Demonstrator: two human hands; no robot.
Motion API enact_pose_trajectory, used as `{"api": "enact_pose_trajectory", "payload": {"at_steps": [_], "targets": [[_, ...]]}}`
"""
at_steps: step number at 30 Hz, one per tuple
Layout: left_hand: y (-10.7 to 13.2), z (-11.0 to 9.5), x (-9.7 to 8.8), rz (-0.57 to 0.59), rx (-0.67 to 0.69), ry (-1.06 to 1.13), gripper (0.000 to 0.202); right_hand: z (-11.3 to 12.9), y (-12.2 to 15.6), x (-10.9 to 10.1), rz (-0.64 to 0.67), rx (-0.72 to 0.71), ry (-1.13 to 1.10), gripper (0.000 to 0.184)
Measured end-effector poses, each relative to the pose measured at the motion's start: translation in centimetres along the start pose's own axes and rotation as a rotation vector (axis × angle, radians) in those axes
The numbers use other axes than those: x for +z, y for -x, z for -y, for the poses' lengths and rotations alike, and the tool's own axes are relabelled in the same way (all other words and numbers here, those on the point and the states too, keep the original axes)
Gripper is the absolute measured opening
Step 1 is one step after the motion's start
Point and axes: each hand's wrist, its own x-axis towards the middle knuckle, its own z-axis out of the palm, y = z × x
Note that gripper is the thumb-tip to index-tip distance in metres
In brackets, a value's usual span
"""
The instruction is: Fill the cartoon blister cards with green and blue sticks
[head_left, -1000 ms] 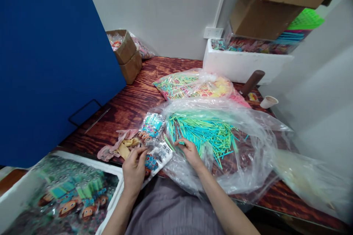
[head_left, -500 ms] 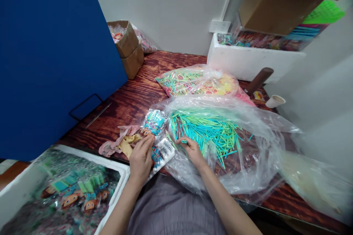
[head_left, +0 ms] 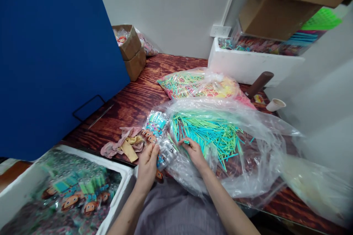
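Nearest, beside the left forearm, stands a white foam box (head_left: 125, 175) holding filled packets (head_left: 82, 191). Just beyond its corner, the left grip (head_left: 148, 163) is pinched, apparently on the edge of a printed packet (head_left: 166, 155). Half a second ago this hand lay farther from the body, flat over the packets; now it has come back nearer and to the right, and the packet under its fingertips sits tilted and partly blurred. I judge the packet is being taken up and handled, so both hands are now occupied, close together.

The packet's long axis slants: its printed head end points toward the body, below the left grip, and its silvery end points away and to the right, toward the right grip (head_left: 194, 154). That one is closed around a small bundle of sticks (head_left: 186, 142), as before. Their cut ends show at the fingertips, facing roughly up toward the camera; the rest is hidden, so their full axis cannot be told.

Beyond the left grip, other packets (head_left: 157, 122) lie on the desk (head_left: 121, 112), heads toward the body. Beyond the right grip, loose green and blue sticks (head_left: 212, 132) fill an open bag (head_left: 256, 176).
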Motion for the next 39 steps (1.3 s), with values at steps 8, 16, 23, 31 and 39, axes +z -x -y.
{"api": "enact_pose_trajectory", "payload": {"at_steps": [8, 16, 23, 31, 39], "targets": [[1.1, -0.3, 0.8, 0.284, 0.143, -0.002, 0.031, 8.1, -0.9, -0.5, -0.159, 0.034, -0.639, 0.016], [2.1, -0.6, 1.5, 0.460, 0.072, 0.089, 0.037, 12.1, 0.2, 1.8, -0.009, 0.180, -0.945, 0.021], [2.6, -0.8, 1.3, 0.433, 0.003, 0.146, 0.038, 11.6, 2.1, 1.8, -0.015, 0.211, -0.760, 0.019], [3.0, -0.8, 1.7, 0.506, -0.017, 0.165, 0.041, 12.1, 3.2, 1.4, -0.058, 0.092, -0.572, 0.016], [3.6, -0.5, 1.9, 0.496, -0.025, 0.164, 0.040, 10.4, 4.5, 1.1, -0.012, 0.271, -0.349, 0.025]]}}
